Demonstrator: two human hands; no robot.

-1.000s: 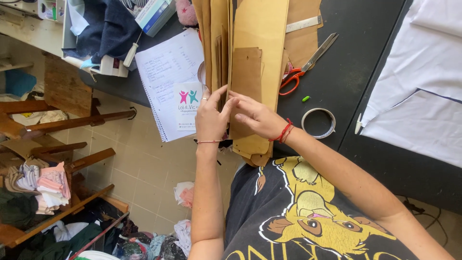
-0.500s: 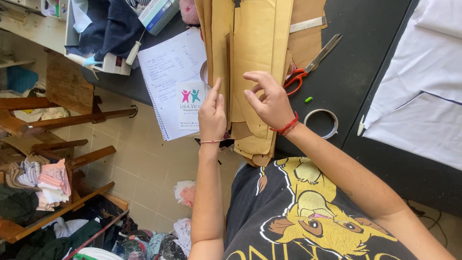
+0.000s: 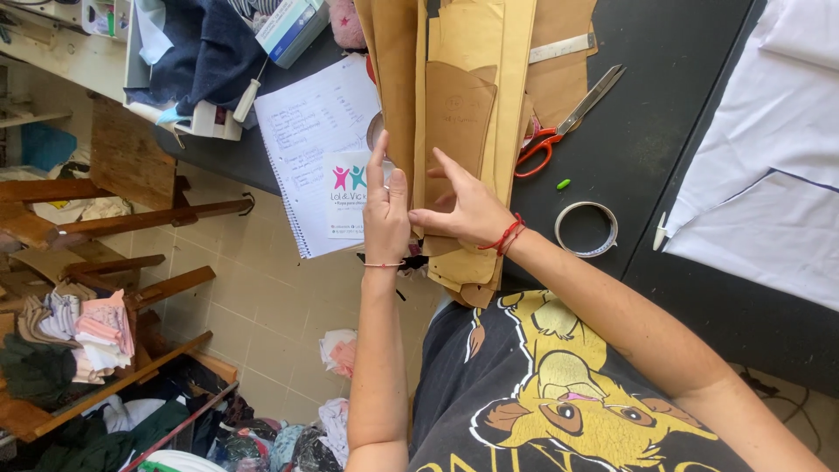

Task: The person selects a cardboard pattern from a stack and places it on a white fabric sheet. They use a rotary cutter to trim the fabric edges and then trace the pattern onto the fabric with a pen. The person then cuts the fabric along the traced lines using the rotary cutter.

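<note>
A stack of tan cardboard pattern pieces [image 3: 463, 96] lies on the dark table [image 3: 673, 114], with its near end overhanging the table edge. My left hand [image 3: 385, 210] rests flat along the left edge of the stack, fingers together and pointing away from me. On top of the pieces lies my right hand [image 3: 463, 205], fingers spread, pressing a smaller brown piece [image 3: 456, 118]. A red string bracelet circles the right wrist. Neither hand lifts anything.
An open spiral notebook [image 3: 319, 149] lies left of the stack. Red-handled scissors [image 3: 568, 118], a metal ruler [image 3: 564, 48], a small green bit [image 3: 564, 184] and a tape roll [image 3: 586, 229] lie to the right. White fabric [image 3: 769, 149] covers the far right. Wooden frames and clothes stand on the floor.
My hands slid apart and flattened onto the stack: the left hand straightened along the left edge, the right hand spread over the brown piece. The pieces shifted slightly.
</note>
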